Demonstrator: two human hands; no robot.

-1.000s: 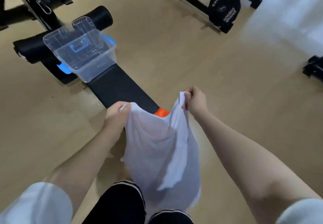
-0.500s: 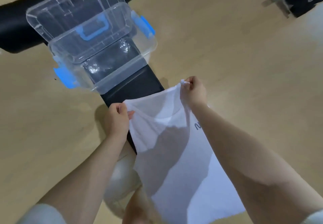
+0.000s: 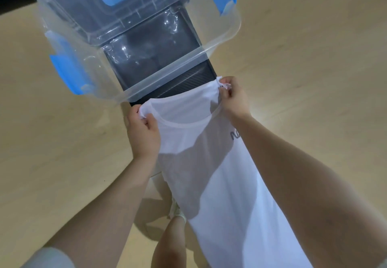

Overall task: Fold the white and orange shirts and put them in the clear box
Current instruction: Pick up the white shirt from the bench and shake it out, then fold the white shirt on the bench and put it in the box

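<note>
Two hands carry the work here, and each has a closed grip on the white shirt. The left hand pinches the shoulder on its side of the collar, fingers curled tight round a bunch of cloth; the right hand pinches the opposite shoulder a little higher and farther forward, thumb and fingertips closed on a small tuft. Between the two grips the neckline hangs open in a shallow curve, and below them the shirt body falls straight down toward the person's legs, spread flat, with part of a dark printed word showing just under the right wrist.

Just beyond the grips lies the near end of the black table, a padded bench surface, and the shirt's top edge sits right over it. Farther out on the same table stands the clear box, open, with blue latches at its sides and what looks like its lid propped at the far side. Nothing shows inside the box; its floor reads as bare plastic over the dark pad.

As a judgement, the task is near its start: the white shirt is held out and unfolded, seemingly ready to be laid down for folding. The orange shirt is not visible here, and it too remains to be folded and boxed. Wooden floor surrounds everything.
</note>
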